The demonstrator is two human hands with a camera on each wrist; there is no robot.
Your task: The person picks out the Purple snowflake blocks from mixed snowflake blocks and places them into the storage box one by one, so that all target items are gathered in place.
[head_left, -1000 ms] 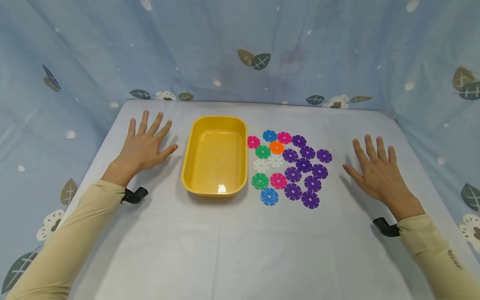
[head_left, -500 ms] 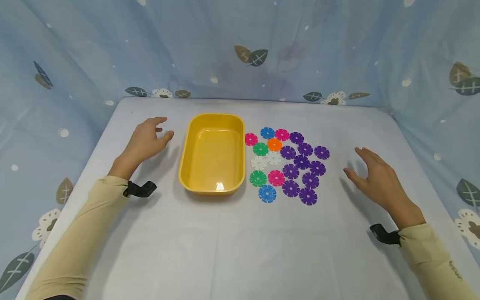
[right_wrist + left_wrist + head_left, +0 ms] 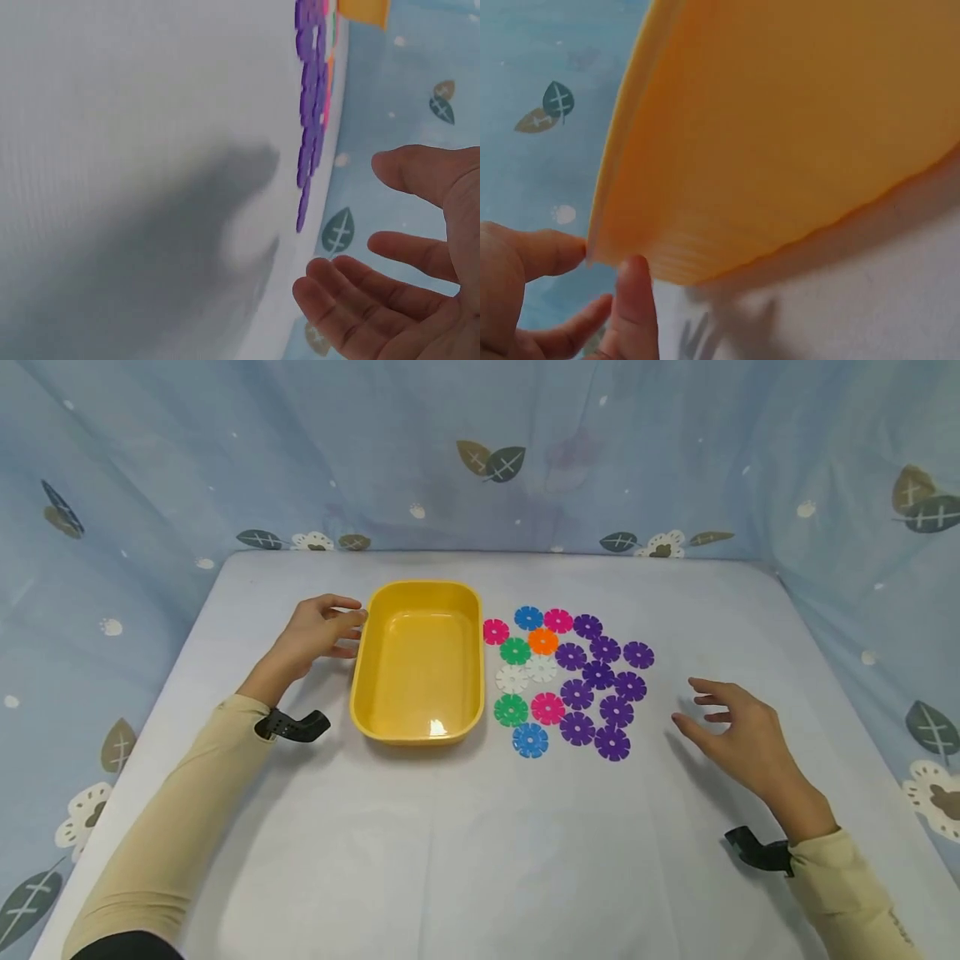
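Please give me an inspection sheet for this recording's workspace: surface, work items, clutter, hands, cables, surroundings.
Surface: white table, faint creases.
Work items: yellow, rounded-rectangular, plastic-looking tray; to its right, ten purple, round, notched, plastic-looking discs and ten similar discs in pink, green, blue, white and orange, all lying flat, the purple ones farther from the tray.
Clutter: nothing seen.
Left hand: fingers at the tray's left rim; whether it grips is unclear.
Right hand: holds nothing, fingers loosely bent, right of the purple discs.
Cables: nothing seen.
Surroundings: light-blue fabric with leaf and flower prints, behind and on both sides.
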